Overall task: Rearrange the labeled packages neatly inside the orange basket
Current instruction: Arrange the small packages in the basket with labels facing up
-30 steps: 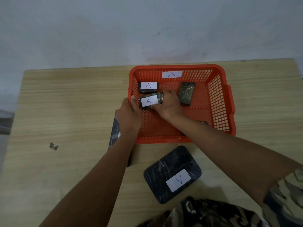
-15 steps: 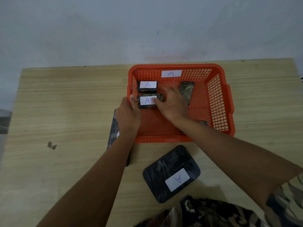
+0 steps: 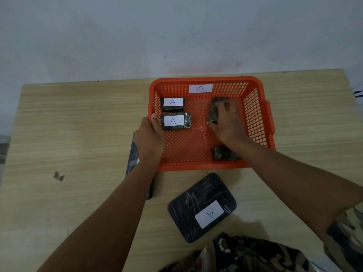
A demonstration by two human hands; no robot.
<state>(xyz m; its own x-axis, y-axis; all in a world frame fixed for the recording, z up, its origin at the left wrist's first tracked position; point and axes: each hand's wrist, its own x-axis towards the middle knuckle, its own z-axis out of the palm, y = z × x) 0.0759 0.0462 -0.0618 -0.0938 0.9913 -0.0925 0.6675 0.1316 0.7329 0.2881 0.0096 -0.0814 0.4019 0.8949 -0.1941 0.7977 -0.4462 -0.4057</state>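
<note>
The orange basket (image 3: 257, 107) stands on the wooden table, an "A" label on its far wall. Two small dark packages with "A" labels lie at its left: one at the back (image 3: 172, 104), one in front of it (image 3: 175, 121). My right hand (image 3: 225, 122) is inside the basket, fingers closed around a third dark package (image 3: 216, 107) lying label-down at the back right. A fourth dark package (image 3: 224, 153) rests near the front wall under my right forearm. My left hand (image 3: 150, 138) grips the basket's left rim.
A larger dark package with an "A" label (image 3: 202, 207) lies on the table in front of the basket. Another flat dark package (image 3: 132, 156) lies partly hidden under my left arm. A small scrap (image 3: 59, 176) sits at the left.
My right hand let go of the front-left labeled package and moved right, closing on the unlabeled-side package at the back right. My left hand stayed on the basket's rim.
</note>
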